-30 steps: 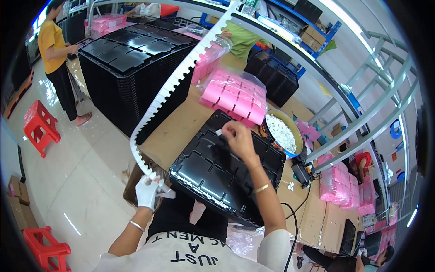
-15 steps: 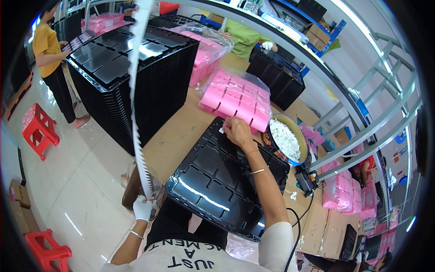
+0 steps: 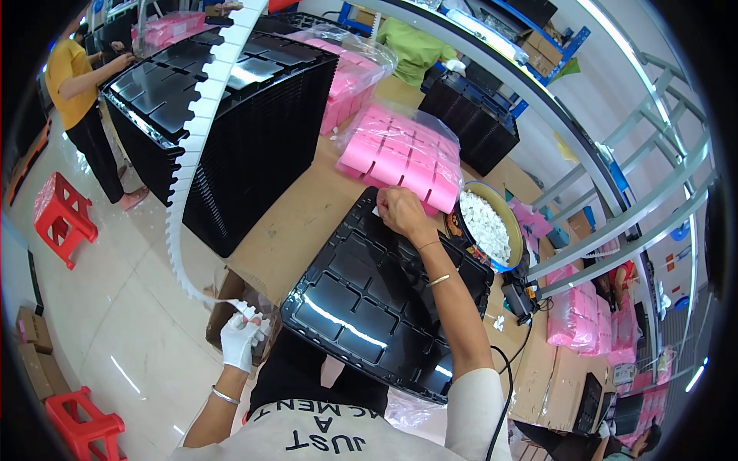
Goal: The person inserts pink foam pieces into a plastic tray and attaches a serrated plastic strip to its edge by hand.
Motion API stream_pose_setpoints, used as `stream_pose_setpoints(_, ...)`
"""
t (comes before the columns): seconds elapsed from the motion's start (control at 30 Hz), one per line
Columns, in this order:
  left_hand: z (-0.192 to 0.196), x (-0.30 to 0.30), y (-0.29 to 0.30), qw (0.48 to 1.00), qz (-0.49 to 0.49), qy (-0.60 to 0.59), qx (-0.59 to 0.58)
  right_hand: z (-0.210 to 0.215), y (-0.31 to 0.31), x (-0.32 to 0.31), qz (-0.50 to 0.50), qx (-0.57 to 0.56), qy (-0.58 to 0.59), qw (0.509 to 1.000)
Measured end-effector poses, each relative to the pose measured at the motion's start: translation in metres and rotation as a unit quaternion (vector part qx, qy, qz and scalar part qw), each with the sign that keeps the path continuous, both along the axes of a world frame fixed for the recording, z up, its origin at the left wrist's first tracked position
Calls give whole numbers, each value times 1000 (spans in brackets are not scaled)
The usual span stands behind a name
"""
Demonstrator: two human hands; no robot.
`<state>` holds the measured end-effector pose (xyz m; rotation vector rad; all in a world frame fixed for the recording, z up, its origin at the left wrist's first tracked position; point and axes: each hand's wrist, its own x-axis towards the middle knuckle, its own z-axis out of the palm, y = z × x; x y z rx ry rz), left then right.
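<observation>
My left hand point(image 3: 241, 339), in a white glove, is closed on a long white toothed strip point(image 3: 201, 127). The strip hangs down from the top of the view, bows to the left and ends bunched in my fingers. On the worktable before me lies a glossy black moulded plastic tray point(image 3: 346, 280). At its far corner my right hand point(image 3: 401, 209) is bare, with fingers pinched together and pressed down. A small white bit shows beside the fingertips; what they grip is mostly hidden.
A tall stack of black trays point(image 3: 261, 146) stands at left. Pink sheets in clear plastic point(image 3: 407, 157) lie beyond my tray, beside a round tub point(image 3: 488, 227) of white pieces. An open carton point(image 3: 231, 296) is near my left hand. Red stools point(image 3: 65, 219) and co-workers surround the table.
The white strip has swung left and slackened into a curve, with more of it bunched in my left hand. My right hand stays at the tray corner. A co-worker's hands moved onto the stack.
</observation>
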<state>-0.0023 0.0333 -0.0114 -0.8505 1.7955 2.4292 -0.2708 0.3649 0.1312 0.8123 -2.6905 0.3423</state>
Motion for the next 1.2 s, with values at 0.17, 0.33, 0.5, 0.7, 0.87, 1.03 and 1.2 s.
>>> stream_pose_setpoints(0.17,32,1,5,998,-28,31,43,-2,1,11,24,7,-2,1000)
stream_pose_setpoints(0.33,42,7,5,990,-30,75,114,4,-5,23,6,-4,44,999)
stream_pose_setpoints(0.5,66,24,8,989,-27,93,114,24,-42,114,54,-168,-48,983)
stream_pose_setpoints(0.7,76,29,22,982,-34,133,131,41,-93,248,70,-323,-310,891)
stream_pose_setpoints(0.87,95,36,34,983,-89,114,112,22,-105,289,11,-386,-314,867)
stream_pose_setpoints(1.03,101,51,38,981,-107,123,106,15,-110,299,18,-402,-285,870)
stream_pose_setpoints(1.2,106,63,40,976,-140,146,75,13,-111,306,56,-337,-202,918)
